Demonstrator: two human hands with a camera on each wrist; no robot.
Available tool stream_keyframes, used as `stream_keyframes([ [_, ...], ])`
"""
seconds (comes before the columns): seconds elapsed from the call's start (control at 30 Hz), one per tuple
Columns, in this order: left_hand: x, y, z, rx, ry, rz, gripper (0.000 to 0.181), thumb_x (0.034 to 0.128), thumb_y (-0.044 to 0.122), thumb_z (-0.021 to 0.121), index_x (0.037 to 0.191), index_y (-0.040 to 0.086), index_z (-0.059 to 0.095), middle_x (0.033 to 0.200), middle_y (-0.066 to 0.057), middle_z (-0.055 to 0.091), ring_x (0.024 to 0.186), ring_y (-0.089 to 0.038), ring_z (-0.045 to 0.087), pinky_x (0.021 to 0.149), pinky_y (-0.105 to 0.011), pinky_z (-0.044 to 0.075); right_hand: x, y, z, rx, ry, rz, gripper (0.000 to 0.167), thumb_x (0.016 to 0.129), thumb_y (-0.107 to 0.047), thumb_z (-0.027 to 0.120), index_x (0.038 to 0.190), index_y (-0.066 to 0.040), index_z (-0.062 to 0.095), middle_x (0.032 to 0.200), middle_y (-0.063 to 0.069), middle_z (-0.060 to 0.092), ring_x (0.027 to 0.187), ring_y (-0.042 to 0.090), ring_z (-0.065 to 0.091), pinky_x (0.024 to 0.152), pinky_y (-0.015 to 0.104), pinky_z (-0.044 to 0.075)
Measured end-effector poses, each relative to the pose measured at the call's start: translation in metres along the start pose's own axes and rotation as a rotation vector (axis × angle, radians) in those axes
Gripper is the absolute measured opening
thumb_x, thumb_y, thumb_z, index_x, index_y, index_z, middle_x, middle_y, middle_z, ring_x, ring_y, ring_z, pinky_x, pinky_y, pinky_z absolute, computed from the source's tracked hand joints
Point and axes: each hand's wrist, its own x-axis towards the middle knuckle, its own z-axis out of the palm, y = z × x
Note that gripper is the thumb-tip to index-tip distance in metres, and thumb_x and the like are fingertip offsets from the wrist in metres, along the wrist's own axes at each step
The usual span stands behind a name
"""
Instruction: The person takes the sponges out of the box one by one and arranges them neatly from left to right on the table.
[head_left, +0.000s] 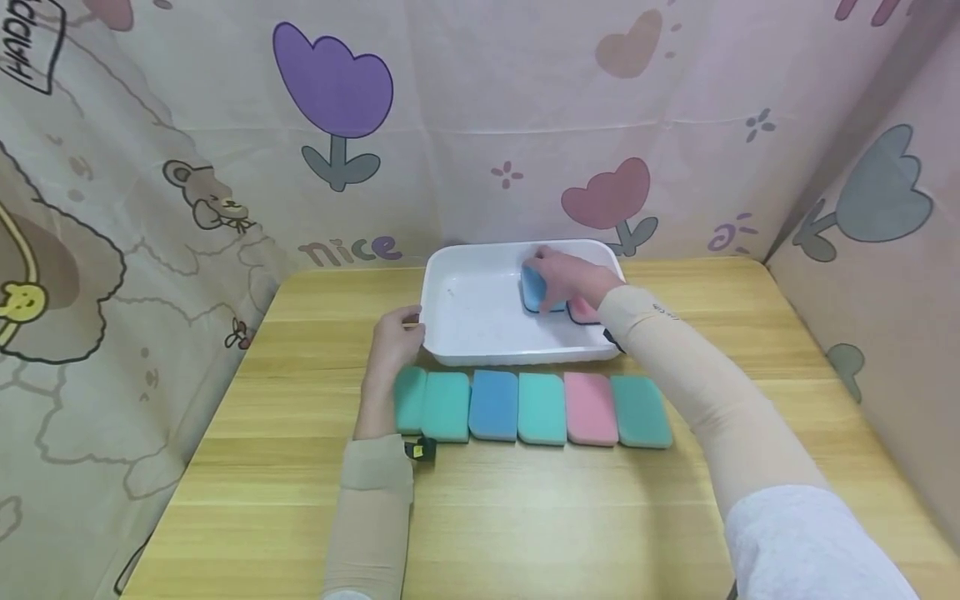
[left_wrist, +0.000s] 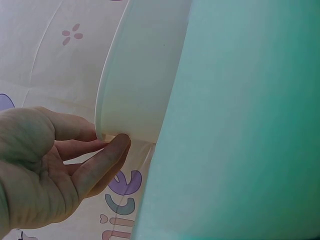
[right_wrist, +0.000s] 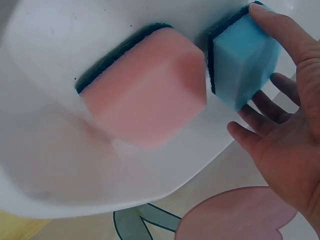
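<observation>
A white tray [head_left: 472,321] stands at the back of the table. At its left rim, my left hand [head_left: 392,346] pinches the edge between thumb and fingers, as the left wrist view also shows. Inside the tray, on the right side, my right hand [head_left: 567,277] holds a light blue sponge [right_wrist: 245,60] with a dark scouring layer, thumb on one side and fingers on the other. Beside it in the tray lies a pink sponge [right_wrist: 150,90], also dark-backed and apart from the blue one. The right hand hides part of both sponges in the head view.
In front of the tray runs a row of several sponges: green [head_left: 408,402], teal [head_left: 447,407], blue [head_left: 494,406], another teal [head_left: 542,408], pink [head_left: 591,408] and dark green [head_left: 642,412]. A patterned cloth [head_left: 465,100] hangs behind the wooden table [head_left: 525,525].
</observation>
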Motion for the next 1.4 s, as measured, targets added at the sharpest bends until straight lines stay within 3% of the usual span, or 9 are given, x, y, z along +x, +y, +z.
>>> stream_keyframes([
  [0.47,0.002,0.002,-0.001,-0.007,0.0,-0.004,0.051,0.105,0.012,0.049,0.155,0.003,0.046,0.148,-0.02,0.053,0.125,-0.035,0.06,0.097,-0.041,0.058,-0.02,0.0,-0.011,0.01,0.092,-0.065,0.097,0.082,-0.027,0.09,0.161,-0.014,0.036,0.16,0.017,0.029,0.135,0.033,0.043,0.117,0.051,0.043],
  [0.87,0.002,0.002,-0.001,0.0,-0.01,-0.002,0.051,0.1052,0.012,0.049,0.155,0.001,0.045,0.148,-0.021,0.053,0.128,-0.037,0.058,0.1,-0.043,0.057,-0.055,0.013,-0.009,-0.023,0.2,-0.125,0.095,0.082,-0.029,0.09,0.16,-0.013,0.038,0.159,0.017,0.031,0.135,0.035,0.042,0.115,0.052,0.043],
  [1.4,0.002,0.002,-0.002,0.005,-0.023,-0.009,0.051,0.1055,0.012,0.049,0.155,0.002,0.045,0.147,-0.021,0.053,0.128,-0.037,0.057,0.102,-0.043,0.056,-0.108,0.027,-0.008,0.019,0.341,-0.167,0.096,0.076,-0.028,0.094,0.155,-0.009,0.043,0.157,0.021,0.032,0.131,0.041,0.044,0.107,0.059,0.05],
])
